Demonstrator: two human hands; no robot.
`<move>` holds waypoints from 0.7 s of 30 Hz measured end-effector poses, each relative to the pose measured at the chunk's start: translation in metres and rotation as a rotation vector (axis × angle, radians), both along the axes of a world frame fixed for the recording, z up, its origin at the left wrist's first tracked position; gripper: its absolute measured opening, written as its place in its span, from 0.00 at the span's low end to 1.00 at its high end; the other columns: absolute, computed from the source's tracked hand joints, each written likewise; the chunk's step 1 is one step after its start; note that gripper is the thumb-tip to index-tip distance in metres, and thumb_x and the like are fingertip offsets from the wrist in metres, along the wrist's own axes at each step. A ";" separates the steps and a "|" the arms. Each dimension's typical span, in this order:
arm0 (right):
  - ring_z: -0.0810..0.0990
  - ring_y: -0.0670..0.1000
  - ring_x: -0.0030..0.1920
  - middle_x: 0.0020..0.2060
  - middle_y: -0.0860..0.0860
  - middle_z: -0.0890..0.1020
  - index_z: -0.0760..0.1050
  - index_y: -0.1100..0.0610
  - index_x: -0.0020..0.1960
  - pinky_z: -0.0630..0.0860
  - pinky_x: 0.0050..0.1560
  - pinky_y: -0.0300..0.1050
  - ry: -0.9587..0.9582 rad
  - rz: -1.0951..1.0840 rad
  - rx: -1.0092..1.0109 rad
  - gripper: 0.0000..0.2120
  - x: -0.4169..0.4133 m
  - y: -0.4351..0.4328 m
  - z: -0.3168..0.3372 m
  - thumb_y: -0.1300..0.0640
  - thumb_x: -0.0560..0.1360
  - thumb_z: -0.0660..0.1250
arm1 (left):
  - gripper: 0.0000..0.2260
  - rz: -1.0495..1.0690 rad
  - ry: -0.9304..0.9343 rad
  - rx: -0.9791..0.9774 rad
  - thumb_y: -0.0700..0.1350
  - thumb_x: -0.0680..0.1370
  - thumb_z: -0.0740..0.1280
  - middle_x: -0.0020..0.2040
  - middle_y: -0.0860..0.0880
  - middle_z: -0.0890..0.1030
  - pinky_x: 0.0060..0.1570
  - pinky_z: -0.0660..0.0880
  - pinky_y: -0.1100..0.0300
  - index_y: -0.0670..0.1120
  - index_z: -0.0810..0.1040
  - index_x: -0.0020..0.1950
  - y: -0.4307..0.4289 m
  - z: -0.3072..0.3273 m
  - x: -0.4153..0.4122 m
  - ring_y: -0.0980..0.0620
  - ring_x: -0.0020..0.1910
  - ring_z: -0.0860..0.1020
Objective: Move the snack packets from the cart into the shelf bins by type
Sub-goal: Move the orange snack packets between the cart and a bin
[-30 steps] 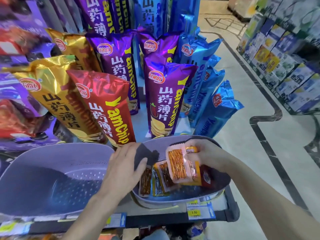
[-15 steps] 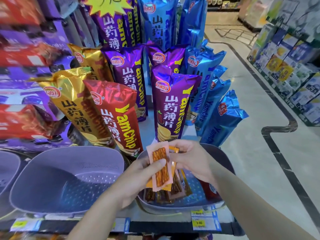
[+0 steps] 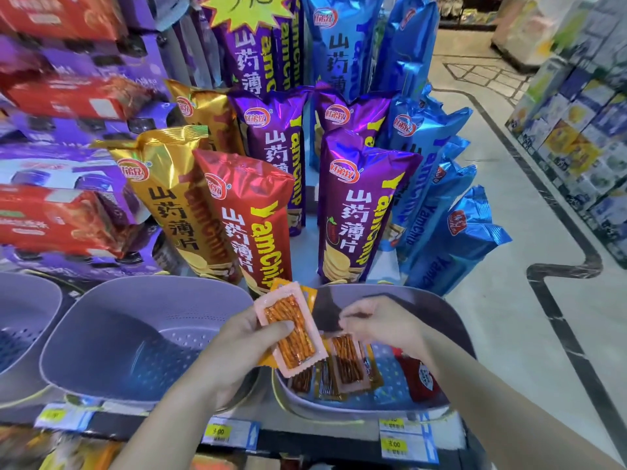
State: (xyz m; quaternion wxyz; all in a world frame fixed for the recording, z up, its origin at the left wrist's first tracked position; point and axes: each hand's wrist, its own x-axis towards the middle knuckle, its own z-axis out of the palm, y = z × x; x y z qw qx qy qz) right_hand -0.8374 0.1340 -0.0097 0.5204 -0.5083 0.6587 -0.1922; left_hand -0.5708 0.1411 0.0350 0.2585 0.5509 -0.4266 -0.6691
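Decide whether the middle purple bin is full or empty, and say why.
Empty, as far as shows: the middle purple bin has a bare perforated floor, no packets inside.

Middle bin [image 3: 112, 334] is open from above and from the front. Upright YamChip bags [image 3: 251, 225] crowd both back rims. In the right bin [image 3: 424, 301], packets [image 3: 346, 362] cover the left floor with the right hand [image 3: 383, 323] above. The left hand [image 3: 237, 344], holding a pink packet [image 3: 291, 330], blocks the gap between the bins.

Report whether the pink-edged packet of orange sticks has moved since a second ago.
Yes: pink-edged packet moved left, from the middle of the right lilac bin to its left rim.
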 end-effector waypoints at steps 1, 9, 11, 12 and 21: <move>0.83 0.48 0.40 0.43 0.49 0.88 0.85 0.53 0.52 0.80 0.43 0.43 0.190 0.077 0.027 0.09 -0.002 -0.001 -0.010 0.48 0.77 0.74 | 0.09 0.024 -0.001 0.001 0.40 0.83 0.70 0.54 0.46 0.89 0.56 0.81 0.51 0.47 0.84 0.61 -0.001 -0.001 0.003 0.47 0.53 0.88; 0.81 0.52 0.56 0.60 0.54 0.81 0.78 0.55 0.61 0.74 0.50 0.41 0.546 0.251 0.259 0.21 0.012 -0.004 -0.053 0.40 0.77 0.72 | 0.11 0.142 0.102 0.061 0.39 0.84 0.67 0.54 0.46 0.89 0.48 0.79 0.53 0.50 0.81 0.64 -0.005 -0.006 0.011 0.51 0.50 0.88; 0.79 0.55 0.63 0.67 0.56 0.76 0.73 0.60 0.71 0.75 0.60 0.44 0.577 0.240 0.287 0.30 0.012 -0.007 -0.058 0.41 0.77 0.72 | 0.12 0.154 0.121 0.069 0.39 0.84 0.67 0.54 0.46 0.89 0.48 0.79 0.53 0.51 0.79 0.66 -0.005 -0.006 0.011 0.50 0.51 0.88; 0.79 0.55 0.64 0.68 0.56 0.77 0.73 0.60 0.72 0.76 0.64 0.46 0.564 0.224 0.299 0.31 0.012 -0.007 -0.061 0.42 0.77 0.73 | 0.12 0.161 0.127 0.072 0.40 0.84 0.66 0.54 0.46 0.89 0.47 0.79 0.53 0.52 0.78 0.66 -0.005 -0.006 0.011 0.50 0.51 0.88; 0.86 0.54 0.50 0.49 0.55 0.87 0.82 0.61 0.58 0.82 0.55 0.51 0.347 0.017 0.335 0.15 -0.007 -0.008 -0.067 0.61 0.72 0.79 | 0.09 0.182 0.148 0.037 0.46 0.85 0.66 0.51 0.48 0.89 0.39 0.82 0.57 0.55 0.80 0.64 -0.004 0.002 0.005 0.51 0.48 0.88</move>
